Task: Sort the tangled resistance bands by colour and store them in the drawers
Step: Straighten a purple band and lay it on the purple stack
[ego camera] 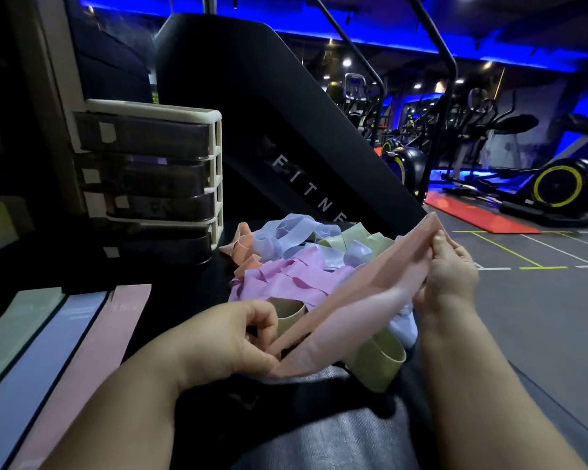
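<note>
- Left hand (238, 337): fingers curled, pinching near end of pink band (350, 300), low and close to the body.
- Right hand (448, 266): thumb and fingers clamped on far end of same band, higher up.
- Pink band: pulled flat on a slant between both hands, lifted over pile (296, 262).
- Pile: tangled purple, blue, green and orange bands on dark worktop (190, 293).
- Drawers (150, 178): stacked, left of pile.
- Green strip (24, 320), blue strip (48, 351), pink strip (106, 337): flat, side by side, far left.

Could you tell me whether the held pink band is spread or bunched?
Spread: left hand and right hand pinch opposite ends of the pink band, holding it flat.
</note>
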Demonstrator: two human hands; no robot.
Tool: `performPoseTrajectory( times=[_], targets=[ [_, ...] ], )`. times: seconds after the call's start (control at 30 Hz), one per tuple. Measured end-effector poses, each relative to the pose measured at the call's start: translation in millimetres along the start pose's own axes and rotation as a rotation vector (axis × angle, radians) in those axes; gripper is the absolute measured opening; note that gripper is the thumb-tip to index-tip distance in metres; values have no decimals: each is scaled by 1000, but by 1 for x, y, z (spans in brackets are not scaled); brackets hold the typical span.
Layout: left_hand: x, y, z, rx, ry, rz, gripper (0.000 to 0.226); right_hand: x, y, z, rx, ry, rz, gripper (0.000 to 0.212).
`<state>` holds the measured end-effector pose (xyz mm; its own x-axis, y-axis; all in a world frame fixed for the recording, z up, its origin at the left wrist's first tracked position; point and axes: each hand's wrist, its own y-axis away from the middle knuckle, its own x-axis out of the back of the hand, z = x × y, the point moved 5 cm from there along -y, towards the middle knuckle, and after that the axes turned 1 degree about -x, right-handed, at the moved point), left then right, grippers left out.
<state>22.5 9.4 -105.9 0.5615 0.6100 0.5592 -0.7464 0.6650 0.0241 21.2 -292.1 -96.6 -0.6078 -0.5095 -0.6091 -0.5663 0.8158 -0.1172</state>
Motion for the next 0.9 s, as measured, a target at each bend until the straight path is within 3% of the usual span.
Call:
performPoseTrajectory(
  times=[0.13, 0.37, 0.5, 0.63, 0.77, 0.9],
  targets=[
    [-5, -2, 1, -38, -100, -32, 36, 0, -2, 2, -15, -2, 33, 16],
    [-9, 1, 7, 1, 125, -93, 19, 4, -5, 4, -31, 11, 76, 13],
    [-15, 3, 6, 60, 121, -164, 38, 5, -6, 5, -9, 21, 99, 15],
    [-15, 6, 7, 39, 134, -199, 20, 4, -7, 5, 9, 20, 89, 14],
    [-15, 1, 1, 52, 239, -147, 26, 7, -8, 5, 27, 48, 97, 15],
    [-14, 4, 1, 72, 220, -161, 56, 12, -12, 5, 36, 38, 113, 14]
  ],
)
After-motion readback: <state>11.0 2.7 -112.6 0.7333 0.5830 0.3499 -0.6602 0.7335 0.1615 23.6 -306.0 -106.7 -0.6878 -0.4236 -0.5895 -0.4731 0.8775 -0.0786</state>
